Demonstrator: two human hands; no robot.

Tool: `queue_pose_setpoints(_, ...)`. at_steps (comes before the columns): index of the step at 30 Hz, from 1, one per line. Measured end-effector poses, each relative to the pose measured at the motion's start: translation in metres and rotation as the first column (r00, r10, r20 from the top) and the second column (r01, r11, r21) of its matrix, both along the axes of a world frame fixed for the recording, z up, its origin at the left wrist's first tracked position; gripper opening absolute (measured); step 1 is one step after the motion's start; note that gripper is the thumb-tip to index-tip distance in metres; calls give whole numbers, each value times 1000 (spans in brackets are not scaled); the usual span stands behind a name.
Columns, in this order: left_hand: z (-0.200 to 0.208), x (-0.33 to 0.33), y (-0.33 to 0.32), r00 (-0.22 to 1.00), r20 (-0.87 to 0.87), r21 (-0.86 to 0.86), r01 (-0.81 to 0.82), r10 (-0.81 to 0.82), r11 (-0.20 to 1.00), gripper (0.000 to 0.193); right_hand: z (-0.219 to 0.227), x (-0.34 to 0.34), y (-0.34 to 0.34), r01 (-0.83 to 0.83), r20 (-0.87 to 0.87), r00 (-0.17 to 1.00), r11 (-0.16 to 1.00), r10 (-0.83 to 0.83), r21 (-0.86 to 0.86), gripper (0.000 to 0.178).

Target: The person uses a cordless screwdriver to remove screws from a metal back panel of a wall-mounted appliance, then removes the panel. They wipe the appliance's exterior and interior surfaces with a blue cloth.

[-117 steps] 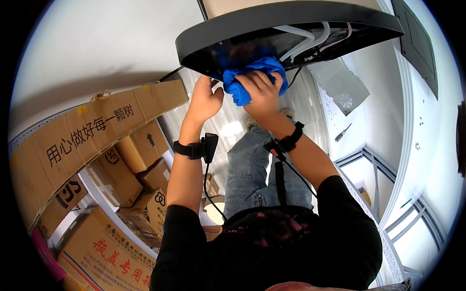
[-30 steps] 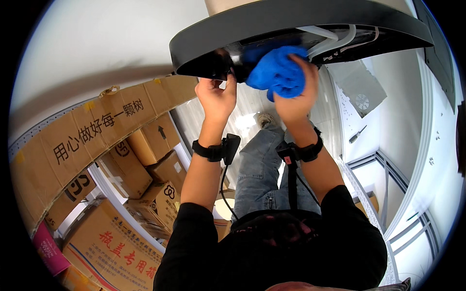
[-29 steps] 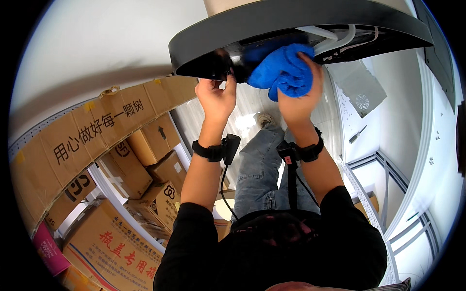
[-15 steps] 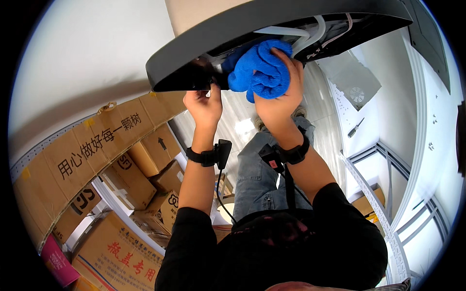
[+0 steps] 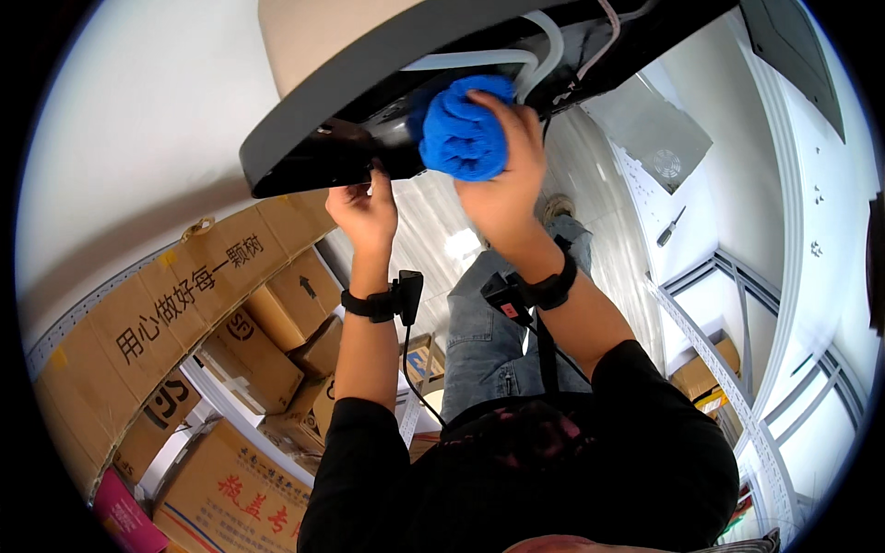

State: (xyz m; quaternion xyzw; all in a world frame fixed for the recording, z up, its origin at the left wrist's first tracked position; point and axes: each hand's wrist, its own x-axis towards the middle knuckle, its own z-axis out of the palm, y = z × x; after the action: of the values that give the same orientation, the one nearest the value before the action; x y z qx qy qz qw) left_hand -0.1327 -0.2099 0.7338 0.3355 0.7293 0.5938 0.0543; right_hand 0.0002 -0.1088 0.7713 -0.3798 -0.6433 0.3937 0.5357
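A bunched blue towel point(image 5: 464, 129) is wrapped in the fingers of my right hand point(image 5: 510, 170), against the open black underside of a large appliance housing point(image 5: 355, 88) with a beige side. Close to the towel, whitish tubes point(image 5: 544, 51) run across the inside of the housing. My left hand point(image 5: 364, 210) is closed on the housing's lower edge, thumb up and fingers partly hidden behind the rim. Both wrists wear black straps with small boxes and cables.
Cardboard boxes point(image 5: 247, 359) fill a shelf at lower left, behind a long cardboard strip point(image 5: 184, 286). A grey vented panel point(image 5: 650, 134) and a screwdriver point(image 5: 671, 227) lie on a white surface at right. Small screws point(image 5: 817, 195) lie further right. Metal shelf rails point(image 5: 714, 359) stand at lower right.
The housing and both hands have shifted left in the picture, partly as the view moved. The towel has turned in my right hand. My left hand keeps hold of the housing's edge.
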Motion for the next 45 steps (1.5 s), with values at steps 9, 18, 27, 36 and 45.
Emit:
queue_pose_setpoints(9, 5, 2, -3, 998, 68, -42, 1, 1, 999, 19, -47, -5, -11, -35, 70, 996, 984, 48, -175, 48)
queue_pose_setpoints(18, 1, 1, -2, 1000, 30, -28, 6, -5, 1000, 23, -51, 20, -5, -169, -36, 986, 964, 165, -204, 47)
queue_pose_setpoints(27, 0, 26, -5, 999, 3, -47, -40, 40, 998, 26, -48, 131, 14, -106, 102, 985, 959, 137, -262, 47)
queue_pose_setpoints(36, -15, 106, 3, 812, -285, -501, 326, -509, 802, 33, -92, 146, 86, 20, 487, 868, 986, -100, 166, 57)
queue_pose_setpoints(45, -29, 154, 113, 802, -222, -688, 274, -555, 672, 69, -104, 151, 90, -64, 553, 830, 997, 78, -45, 64)
